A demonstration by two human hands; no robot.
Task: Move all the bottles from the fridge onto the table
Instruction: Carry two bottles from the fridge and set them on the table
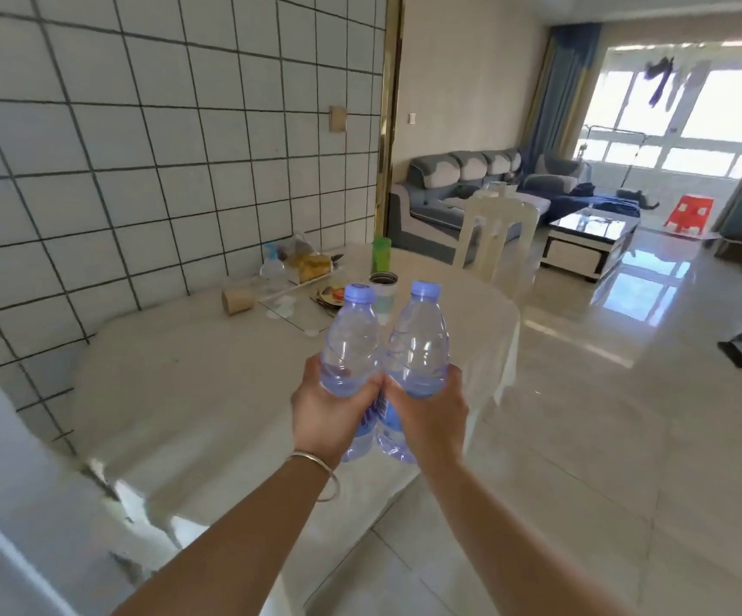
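Observation:
Two clear plastic water bottles with pale blue caps are held upright side by side above the table's near right part. My left hand (327,415) grips the left bottle (351,340) round its lower half. My right hand (431,415) grips the right bottle (418,344) the same way. The two bottles touch each other. The table (191,393) is round-cornered with a glossy cream top and stands against the tiled wall. The fridge is out of view.
At the table's far end lie a green cup (380,255), a dark-rimmed jar (383,282), a cardboard roll (238,300), a spray bottle (272,264), food packets and small plates. A cream chair (495,233) stands behind the table. Shiny tiled floor spreads to the right.

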